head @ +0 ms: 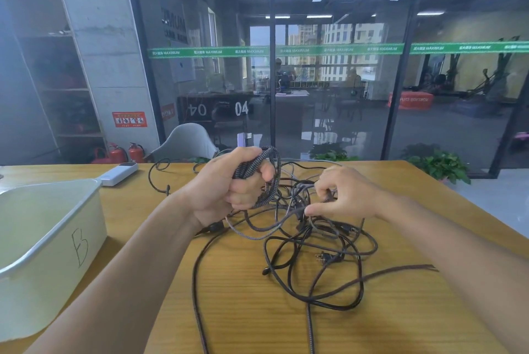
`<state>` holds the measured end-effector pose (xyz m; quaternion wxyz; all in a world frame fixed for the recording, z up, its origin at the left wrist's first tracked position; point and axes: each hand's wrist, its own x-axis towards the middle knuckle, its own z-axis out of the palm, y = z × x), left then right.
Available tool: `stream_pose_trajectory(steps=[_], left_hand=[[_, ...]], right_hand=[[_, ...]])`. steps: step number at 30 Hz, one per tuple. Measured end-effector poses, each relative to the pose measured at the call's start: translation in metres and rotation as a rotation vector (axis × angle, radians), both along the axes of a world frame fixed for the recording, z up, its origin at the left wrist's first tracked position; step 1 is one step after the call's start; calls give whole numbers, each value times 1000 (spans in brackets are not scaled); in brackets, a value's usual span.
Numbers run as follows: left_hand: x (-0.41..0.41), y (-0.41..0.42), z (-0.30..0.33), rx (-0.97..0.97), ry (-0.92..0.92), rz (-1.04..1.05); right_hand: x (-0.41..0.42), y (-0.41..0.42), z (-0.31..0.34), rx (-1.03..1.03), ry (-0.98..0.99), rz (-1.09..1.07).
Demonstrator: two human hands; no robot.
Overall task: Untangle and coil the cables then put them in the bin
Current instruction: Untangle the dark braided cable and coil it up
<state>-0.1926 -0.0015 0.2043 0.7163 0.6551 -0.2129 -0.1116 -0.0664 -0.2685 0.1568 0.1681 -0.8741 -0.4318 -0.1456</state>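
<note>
Hands working a cable knot over the table (229, 310).
Left hand (226, 185) grips a braided coil (259, 165); right hand (346, 193) pinches a strand of the tangle (309, 242); bin (43, 256) sits left.

"B" on the bin (51, 239), "MAXIMUM" on green glass strip (286, 50), "04" on glass (241, 108)

The bin (48, 242) runs off the left edge, so its far side and full shape stay unseen. Two braided cable runs (197, 310) leave the picture at the counter's (243, 325) near edge, their ends out of view. Inside the left hand (226, 185) the coil's (259, 170) lower turns are covered by the fingers (243, 196). Which strand the right hand (340, 193) pinches is lost in the tangle (309, 239). The plug's (325, 257) prongs are too small to count.
</note>
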Motion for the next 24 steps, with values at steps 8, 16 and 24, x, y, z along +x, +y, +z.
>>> stream_pose_trajectory(steps=[8, 16, 24], left_hand=[[-5, -18, -24, 287, 22, -30], [19, -19, -60, 235, 26, 353], [30, -17, -87, 115, 5, 471]], right_hand=[[2, 23, 47, -9, -101, -204], [-32, 79, 35, 340, -159, -265], [-63, 97, 9, 355, 232, -89]])
